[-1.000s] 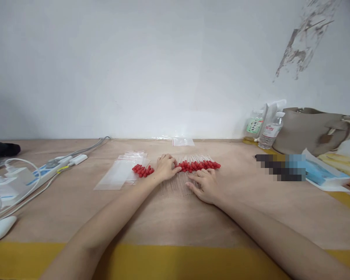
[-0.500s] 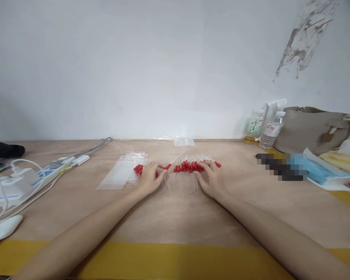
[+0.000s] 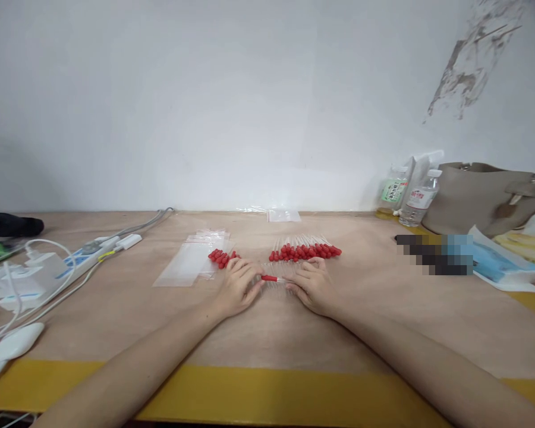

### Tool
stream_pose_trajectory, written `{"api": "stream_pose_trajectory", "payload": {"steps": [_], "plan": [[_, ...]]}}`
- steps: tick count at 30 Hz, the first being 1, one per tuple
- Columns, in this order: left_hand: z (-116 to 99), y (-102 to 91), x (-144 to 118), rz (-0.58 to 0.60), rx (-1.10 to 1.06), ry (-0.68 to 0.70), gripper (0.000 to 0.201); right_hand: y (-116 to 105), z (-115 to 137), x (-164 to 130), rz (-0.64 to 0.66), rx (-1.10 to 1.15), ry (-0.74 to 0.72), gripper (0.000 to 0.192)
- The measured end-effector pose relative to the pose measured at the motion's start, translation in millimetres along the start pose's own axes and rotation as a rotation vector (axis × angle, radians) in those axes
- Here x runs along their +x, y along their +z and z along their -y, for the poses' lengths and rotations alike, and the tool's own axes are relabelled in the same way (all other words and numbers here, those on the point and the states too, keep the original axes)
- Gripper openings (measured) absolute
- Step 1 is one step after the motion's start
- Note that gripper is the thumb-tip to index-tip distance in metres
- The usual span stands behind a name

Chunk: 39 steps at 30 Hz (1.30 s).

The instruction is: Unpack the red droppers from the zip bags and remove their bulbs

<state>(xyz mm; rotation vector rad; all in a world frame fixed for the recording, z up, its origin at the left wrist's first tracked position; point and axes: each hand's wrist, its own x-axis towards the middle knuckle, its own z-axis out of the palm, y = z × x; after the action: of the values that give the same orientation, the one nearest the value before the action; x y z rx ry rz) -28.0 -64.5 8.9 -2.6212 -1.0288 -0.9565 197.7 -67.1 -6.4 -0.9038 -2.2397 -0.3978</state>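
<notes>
We pinch one thin clear glass dropper with a red rubber bulb point(image 3: 271, 278) between our left hand point(image 3: 237, 289) and right hand point(image 3: 311, 287), fingertips closed on either end. It lies crosswise, bulb toward the left hand, low over the plywood table point(image 3: 267, 339). Just beyond our fingers lies the long row of red-bulbed droppers point(image 3: 304, 252); a smaller red-bulbed cluster point(image 3: 221, 257) and clear zip bags point(image 3: 188, 261) lie beyond the left hand.
</notes>
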Motion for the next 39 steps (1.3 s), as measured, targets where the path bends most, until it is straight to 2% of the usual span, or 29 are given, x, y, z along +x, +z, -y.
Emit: {"api": "stream_pose_trajectory", "payload": {"steps": [4,8,12,18,23,27,28,30,34,36,39], "plan": [[-5,3.5,3,-0.001,0.014,0.050,0.030,-2,6,0,0.047,0.075,0.054,0.024],[-7,11.4,6,-0.026,0.049,0.118,0.016,0,10,-1,0.089,0.168,0.075,0.026],[-8,11.7,6,0.013,0.073,0.133,0.016,2,10,0,0.074,0.191,0.058,0.025],[-8,7.3,5,0.115,0.076,0.129,0.021,-2,7,-1,-0.014,0.058,-0.074,0.022],[-10,6.6,7,0.136,0.038,0.127,0.021,-3,1,-4,-0.105,-0.111,-0.229,0.019],[-5,3.5,3,0.145,-0.009,0.112,0.021,-6,-7,-8,-0.131,-0.148,-0.302,0.026],[-2,1.7,1,0.139,-0.023,0.093,0.022,-8,-10,-9,-0.126,-0.140,-0.291,0.027],[9,-3.0,-1,0.100,-0.060,0.017,0.024,-11,-18,-10,-0.126,-0.121,-0.176,0.026],[40,-13.9,1,-0.134,-0.145,-0.280,0.025,-10,-25,-6,-0.098,-0.108,0.143,0.027],[56,-18.7,5,-0.235,-0.117,-0.430,0.025,-5,-21,-1,-0.045,-0.087,0.184,0.030],[80,-23.9,8,-0.222,-0.025,-0.597,0.027,4,-9,7,-0.019,-0.034,0.224,0.027]]}}
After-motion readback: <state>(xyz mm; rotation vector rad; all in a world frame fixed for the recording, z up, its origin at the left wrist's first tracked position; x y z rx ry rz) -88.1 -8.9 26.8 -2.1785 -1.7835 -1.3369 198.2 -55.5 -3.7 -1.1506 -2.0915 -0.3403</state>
